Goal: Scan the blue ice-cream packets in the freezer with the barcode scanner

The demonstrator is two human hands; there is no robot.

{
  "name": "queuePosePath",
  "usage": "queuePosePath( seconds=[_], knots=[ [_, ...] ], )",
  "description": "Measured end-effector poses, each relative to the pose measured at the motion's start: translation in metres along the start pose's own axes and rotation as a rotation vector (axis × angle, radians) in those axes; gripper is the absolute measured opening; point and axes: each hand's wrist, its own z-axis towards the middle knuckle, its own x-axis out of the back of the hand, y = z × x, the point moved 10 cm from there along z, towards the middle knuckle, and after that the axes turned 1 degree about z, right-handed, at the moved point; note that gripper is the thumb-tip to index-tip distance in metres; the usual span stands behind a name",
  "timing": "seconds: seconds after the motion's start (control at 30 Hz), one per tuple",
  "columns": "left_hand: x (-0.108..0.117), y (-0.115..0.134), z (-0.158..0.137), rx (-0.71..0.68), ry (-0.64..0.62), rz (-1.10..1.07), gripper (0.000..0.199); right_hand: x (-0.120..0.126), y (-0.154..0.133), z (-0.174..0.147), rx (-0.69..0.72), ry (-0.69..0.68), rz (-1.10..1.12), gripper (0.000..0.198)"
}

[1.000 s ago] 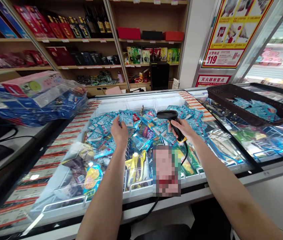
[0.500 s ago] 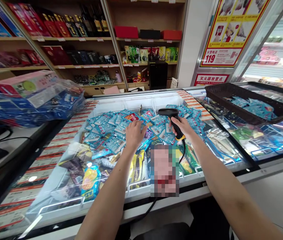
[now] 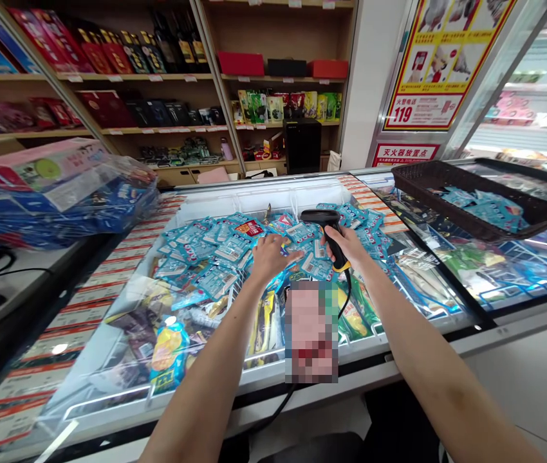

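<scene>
My right hand (image 3: 343, 247) is wrapped around the grip of a black and yellow barcode scanner (image 3: 335, 242), its head turned to the left above the packets. A cable hangs down from the scanner's handle. To the left, my left hand (image 3: 271, 258) reaches low over a spread of small blue packets (image 3: 196, 243), fingers stretched out and thumb apart. I cannot tell whether its fingertips touch a packet. Many packets show a barcode, and a red packet (image 3: 249, 228) lies among them. They lie on the glass top of a chest freezer (image 3: 109, 308).
On the right stands a dark basket (image 3: 476, 222) with more blue packets. Plastic-wrapped boxes (image 3: 56, 193) are stacked at the left. A pixelated patch covers something near the front edge. Behind the freezer, shelves (image 3: 143, 77) hold bottles and bags.
My left hand has moved a little to the right across the packets, its thumb spreading wider. My right hand stays nearly in place with the scanner. The view has shifted slightly.
</scene>
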Motion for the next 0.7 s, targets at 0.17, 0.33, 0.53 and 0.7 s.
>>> queuePosePath(
  seconds=[0.17, 0.33, 0.53, 0.7],
  knots=[
    [0.0, 0.006, -0.006, -0.026, 0.005, 0.0, 0.051, 0.001, -0.001, -0.001, 0.024, -0.008, -0.012, 0.045],
    [-0.001, -0.015, -0.004, 0.104, -0.003, -0.233, 0.055, 0.002, -0.001, 0.0, 0.004, 0.009, -0.039, 0.046],
    [-0.004, -0.031, -0.004, 0.251, -0.017, -0.8, 0.053, -0.002, -0.002, -0.002, -0.002, -0.005, -0.019, 0.044],
    [0.004, -0.031, -0.008, 0.321, 0.007, -1.074, 0.063, 0.001, 0.0, -0.001, 0.018, 0.024, -0.025, 0.043]
  ],
)
